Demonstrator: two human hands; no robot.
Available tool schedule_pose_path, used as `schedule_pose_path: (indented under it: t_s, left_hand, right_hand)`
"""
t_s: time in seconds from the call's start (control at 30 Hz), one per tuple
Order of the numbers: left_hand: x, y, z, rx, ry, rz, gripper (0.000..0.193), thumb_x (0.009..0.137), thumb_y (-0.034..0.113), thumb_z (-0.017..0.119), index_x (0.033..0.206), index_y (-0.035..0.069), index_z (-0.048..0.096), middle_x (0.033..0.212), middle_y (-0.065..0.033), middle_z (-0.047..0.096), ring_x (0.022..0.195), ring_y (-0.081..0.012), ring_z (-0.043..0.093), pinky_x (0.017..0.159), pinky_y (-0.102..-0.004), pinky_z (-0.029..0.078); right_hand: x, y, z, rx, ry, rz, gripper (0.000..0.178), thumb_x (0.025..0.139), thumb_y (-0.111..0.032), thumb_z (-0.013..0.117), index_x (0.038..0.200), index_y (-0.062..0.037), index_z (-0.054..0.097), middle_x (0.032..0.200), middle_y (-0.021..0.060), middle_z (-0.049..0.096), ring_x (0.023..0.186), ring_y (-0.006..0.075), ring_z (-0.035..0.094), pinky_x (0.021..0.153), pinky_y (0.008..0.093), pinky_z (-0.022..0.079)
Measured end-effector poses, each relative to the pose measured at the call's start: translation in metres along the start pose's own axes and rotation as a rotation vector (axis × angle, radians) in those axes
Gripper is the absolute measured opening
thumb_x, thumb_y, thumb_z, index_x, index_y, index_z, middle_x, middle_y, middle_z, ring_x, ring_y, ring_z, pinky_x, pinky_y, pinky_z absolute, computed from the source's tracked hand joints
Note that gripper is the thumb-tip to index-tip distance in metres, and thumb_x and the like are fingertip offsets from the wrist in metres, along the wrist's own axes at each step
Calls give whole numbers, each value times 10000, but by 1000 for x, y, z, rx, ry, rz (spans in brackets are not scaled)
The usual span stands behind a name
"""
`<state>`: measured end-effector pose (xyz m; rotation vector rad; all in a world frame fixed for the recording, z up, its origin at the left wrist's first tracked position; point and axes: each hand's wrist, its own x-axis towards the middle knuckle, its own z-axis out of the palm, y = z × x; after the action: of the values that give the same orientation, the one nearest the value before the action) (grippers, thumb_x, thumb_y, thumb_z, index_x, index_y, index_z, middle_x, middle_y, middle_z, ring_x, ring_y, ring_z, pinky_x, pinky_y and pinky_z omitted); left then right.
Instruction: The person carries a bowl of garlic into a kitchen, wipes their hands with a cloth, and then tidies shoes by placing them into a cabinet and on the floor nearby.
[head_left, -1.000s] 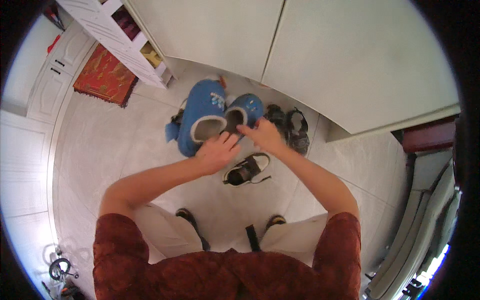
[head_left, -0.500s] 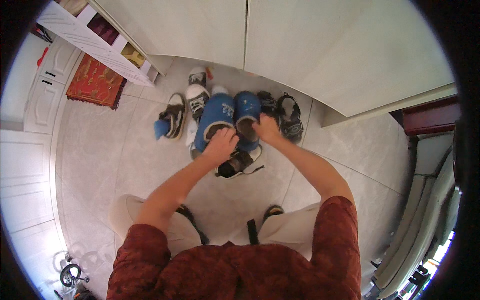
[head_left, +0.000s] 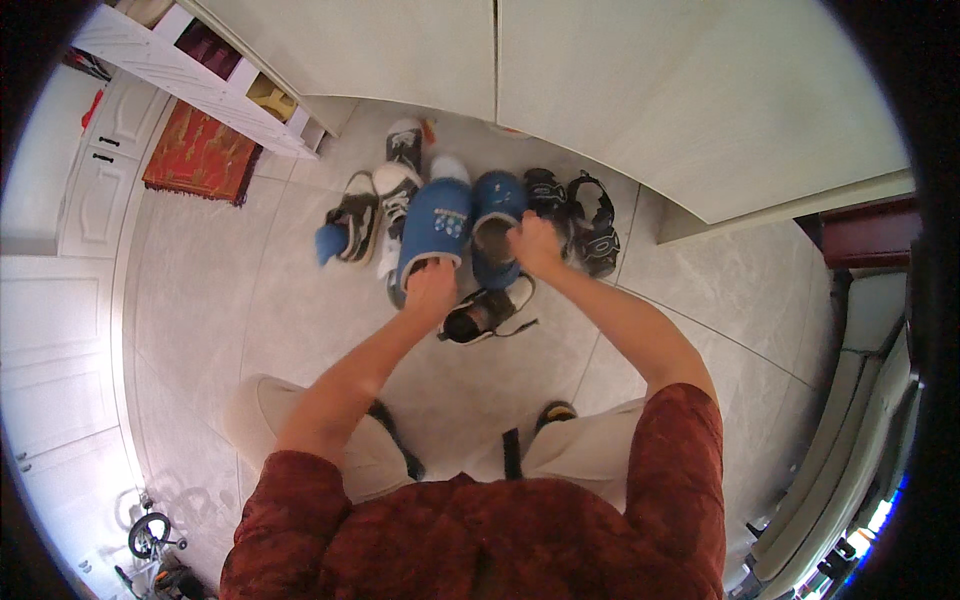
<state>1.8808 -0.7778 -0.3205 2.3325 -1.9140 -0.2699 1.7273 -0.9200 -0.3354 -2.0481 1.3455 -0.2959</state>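
Blue slippers (head_left: 440, 222), soft-looking and rounded at the toes, with pale fuzzy trim around their openings and light decorations on top, lie side by side on the pale tiled floor (head_left: 200, 310) between sneakers (head_left: 398, 205) and black sandals (head_left: 592, 208). Of the person's hands, the left hand (head_left: 432, 286) dips its fingers into the left slipper (head_left: 438, 235), their closure hidden; the right hand (head_left: 538, 245) pinches the right slipper (head_left: 497, 198) by its rim.

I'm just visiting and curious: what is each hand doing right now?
Left hand: partly inside the blue, round-toed fabric slipper with pale trim; its grip cannot be told.
Right hand: closed on the side of the other blue slipper.
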Motion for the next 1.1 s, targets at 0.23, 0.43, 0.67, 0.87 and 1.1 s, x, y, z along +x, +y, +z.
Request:
schedule_pose_path:
  t_s: [0.23,0.43,0.67,0.87,1.1]
  left_hand:
    - [7,8,-17,-301,62,-78,267,808,85,541,1025,-5,414,937,-234,556,803,-433,563,655,-471,468]
    - [21,1,-32,-619,180,-143,278,834,140,579,1004,-9,417,956,-244,554,869,-457,518,724,-457,420]
    - [36,-20,-43,-758,-81,-45,410,781,111,655,1092,0,410,987,-164,557,951,-264,555,792,-354,434]
    - [40,-30,-53,-761,-248,-52,565,760,57,658,1223,41,334,942,-118,535,865,-227,556,778,-324,446]
    - [47,-26,-45,-694,-143,-41,522,720,50,670,1152,38,378,877,-173,573,833,-327,571,736,-388,448]
  right_hand:
    - [-5,-3,0,83,168,79,272,748,-186,548,837,70,528,793,297,585,788,428,587,731,466,471]
    - [-4,-6,1,192,282,79,263,723,-178,589,839,52,536,797,272,588,786,443,570,722,469,458]
    - [20,24,34,101,312,-208,207,738,-111,524,828,74,504,779,312,577,749,471,565,699,502,449]
    - [28,42,41,-7,338,-309,242,751,-121,512,899,70,522,779,303,584,757,456,574,713,494,459]
    - [12,14,14,22,347,-230,369,764,-110,507,1081,79,512,819,285,597,767,440,582,722,481,466]
